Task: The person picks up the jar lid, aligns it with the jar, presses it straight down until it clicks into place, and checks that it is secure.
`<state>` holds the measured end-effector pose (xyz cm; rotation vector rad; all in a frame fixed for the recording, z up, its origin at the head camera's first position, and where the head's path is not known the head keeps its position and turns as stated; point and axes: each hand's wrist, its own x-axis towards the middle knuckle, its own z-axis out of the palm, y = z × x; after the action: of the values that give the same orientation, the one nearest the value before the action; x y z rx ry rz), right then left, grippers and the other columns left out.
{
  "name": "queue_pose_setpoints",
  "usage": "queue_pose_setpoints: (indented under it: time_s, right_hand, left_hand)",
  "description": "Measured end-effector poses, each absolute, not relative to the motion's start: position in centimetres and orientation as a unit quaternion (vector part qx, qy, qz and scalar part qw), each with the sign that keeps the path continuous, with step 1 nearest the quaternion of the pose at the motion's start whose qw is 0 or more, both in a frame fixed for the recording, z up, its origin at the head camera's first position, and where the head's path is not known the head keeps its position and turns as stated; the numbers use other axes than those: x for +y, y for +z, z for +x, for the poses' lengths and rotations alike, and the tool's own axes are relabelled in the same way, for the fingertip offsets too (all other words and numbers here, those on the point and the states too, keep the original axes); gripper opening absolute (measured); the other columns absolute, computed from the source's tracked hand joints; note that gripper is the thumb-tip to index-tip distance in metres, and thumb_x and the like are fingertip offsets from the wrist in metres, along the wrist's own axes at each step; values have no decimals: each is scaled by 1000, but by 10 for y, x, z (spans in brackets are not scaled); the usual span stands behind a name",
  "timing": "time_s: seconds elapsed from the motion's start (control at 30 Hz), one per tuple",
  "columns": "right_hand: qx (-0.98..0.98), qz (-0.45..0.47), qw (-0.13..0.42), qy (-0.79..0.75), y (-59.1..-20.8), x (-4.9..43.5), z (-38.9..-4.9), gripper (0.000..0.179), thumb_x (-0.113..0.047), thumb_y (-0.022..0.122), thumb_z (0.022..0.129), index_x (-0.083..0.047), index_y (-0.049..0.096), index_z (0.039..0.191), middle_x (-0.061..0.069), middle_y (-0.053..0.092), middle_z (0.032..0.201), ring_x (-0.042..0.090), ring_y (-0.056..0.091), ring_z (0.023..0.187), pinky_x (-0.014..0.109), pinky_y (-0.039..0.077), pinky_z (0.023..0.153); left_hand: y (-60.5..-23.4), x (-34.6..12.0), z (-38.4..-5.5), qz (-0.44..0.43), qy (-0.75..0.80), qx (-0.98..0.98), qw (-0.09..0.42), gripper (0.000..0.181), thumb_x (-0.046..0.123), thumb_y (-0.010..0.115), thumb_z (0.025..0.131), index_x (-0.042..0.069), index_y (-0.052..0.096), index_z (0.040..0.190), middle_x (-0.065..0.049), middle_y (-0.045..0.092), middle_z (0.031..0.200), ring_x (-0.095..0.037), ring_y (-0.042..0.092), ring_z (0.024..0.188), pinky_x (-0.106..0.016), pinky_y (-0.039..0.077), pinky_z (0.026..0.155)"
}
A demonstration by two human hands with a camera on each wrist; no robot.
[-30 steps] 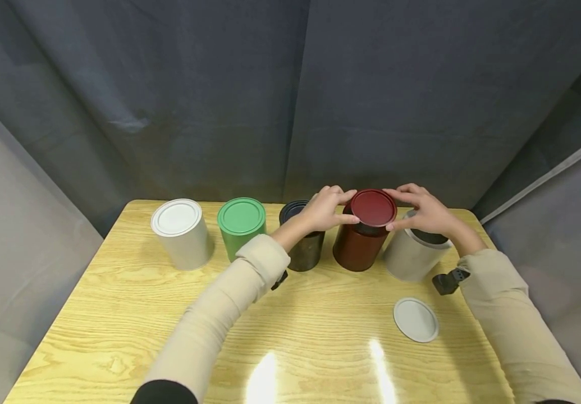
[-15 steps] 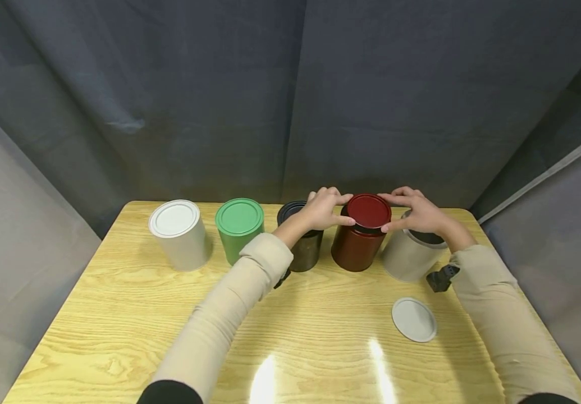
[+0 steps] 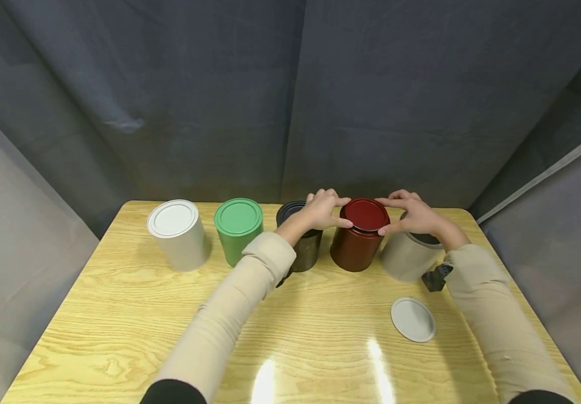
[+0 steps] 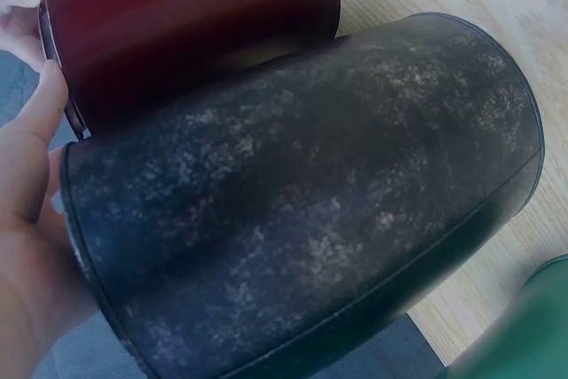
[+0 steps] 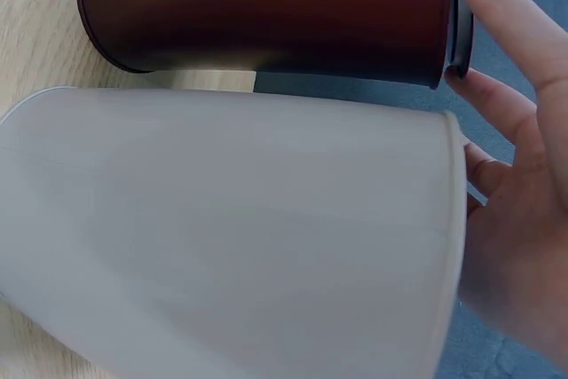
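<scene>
Both hands hold a dark red round lid point(image 3: 366, 214) by its edge, down at the mouth of a red can point(image 3: 355, 252). My left hand point(image 3: 321, 211) has its thumb and forefinger on the lid's left side, above a dark mottled can point(image 4: 311, 201). On the other side my right hand point(image 3: 413, 215) grips the rim likewise, above an uncovered light grey can point(image 3: 402, 259). In the right wrist view the lid's edge point(image 5: 462, 37) stands slightly proud of the red can's rim, with right fingertips touching it. Whether the lid is seated all round cannot be seen.
A loose light grey lid point(image 3: 413, 320) lies on the wooden table point(image 3: 320, 348) before the grey can. To the left stand a lidded green can point(image 3: 239, 217) and a lidded white can point(image 3: 178, 235). A dark curtain point(image 3: 209, 112) hangs behind the table's back edge.
The red lid has come down from just above the red can to its rim, with both hands lowering together. The other cans and the loose grey lid have stayed put.
</scene>
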<state>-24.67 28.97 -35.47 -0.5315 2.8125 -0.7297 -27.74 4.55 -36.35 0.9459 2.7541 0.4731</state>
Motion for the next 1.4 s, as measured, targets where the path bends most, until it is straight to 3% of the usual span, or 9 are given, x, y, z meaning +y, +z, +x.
queue_pose_setpoints:
  time_s: [0.27, 0.63, 1.07, 1.4]
  right_hand:
    - [947, -173, 117, -244, -357, 290, -247, 84, -40, 75, 72, -1, 38, 137, 24, 31, 130, 38, 27, 111, 49, 40, 79]
    - [950, -173, 124, -229, -356, 289, -247, 83, -42, 73, 73, -2, 38, 137, 22, 32, 130, 35, 29, 108, 48, 39, 78]
    - [945, -197, 79, -248, -360, 294, -247, 65, -36, 72, 76, -2, 51, 128, 21, 38, 124, 34, 30, 106, 41, 40, 75]
    - [941, -184, 98, -265, -360, 292, -247, 66, -36, 72, 76, -2, 51, 129, 23, 37, 125, 34, 31, 105, 41, 40, 75]
  left_hand:
    - [-363, 45, -279, 312, 162, 929, 114, 64, 51, 58, 82, 24, 40, 138, -2, 46, 120, -16, 36, 98, -30, 25, 75]
    - [-362, 44, -278, 311, 168, 928, 116, 60, 50, 58, 84, 25, 43, 136, -2, 46, 124, -18, 35, 105, -31, 27, 79]
    - [-365, 48, -277, 312, 177, 928, 99, 58, 51, 57, 84, 24, 46, 135, 0, 48, 118, -16, 36, 102, -32, 26, 79]
    - [-365, 50, -276, 305, 174, 932, 91, 57, 51, 58, 83, 23, 49, 132, -1, 48, 119, -17, 36, 105, -33, 26, 80]
